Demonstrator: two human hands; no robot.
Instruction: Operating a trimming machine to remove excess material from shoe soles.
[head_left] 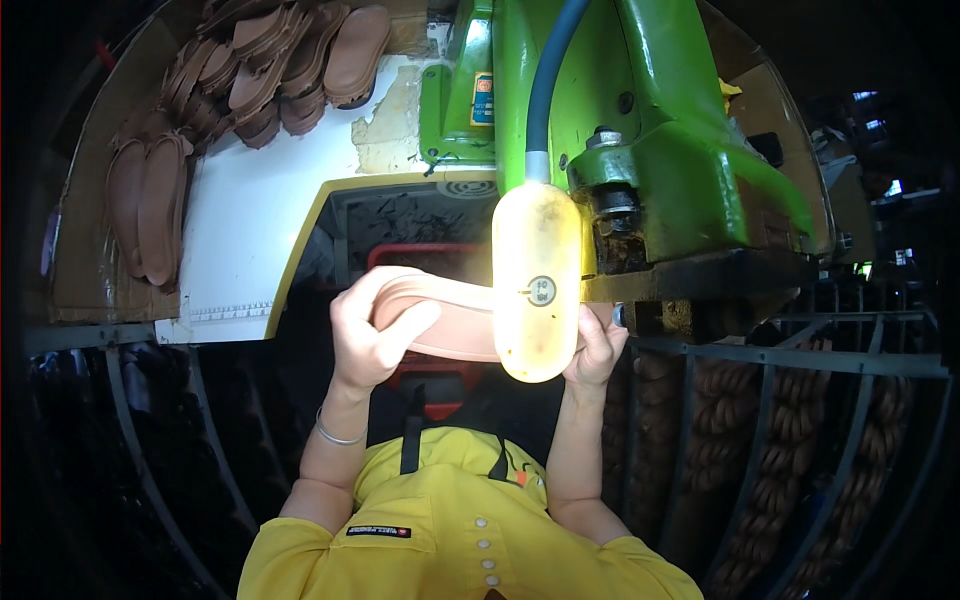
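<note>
A tan shoe sole (455, 325) stretches sideways between my two hands, in front of the green machine (680, 150). My left hand (372, 330) wraps round its left end, thumb on the near face and fingers over the top. At the other end my right hand (598, 348) closes on it, close under the machine's dark working head (690, 285). A glowing yellow lamp (537, 285) hangs over the sole and hides its right half and part of my right hand.
Several brown soles (260, 75) are heaped on the white worktop (240, 230) at the left, ringed by cardboard (80, 250). The lamp's grey flexible neck (545, 80) runs down the machine. Racks (780, 450) of brown soles stand at the right.
</note>
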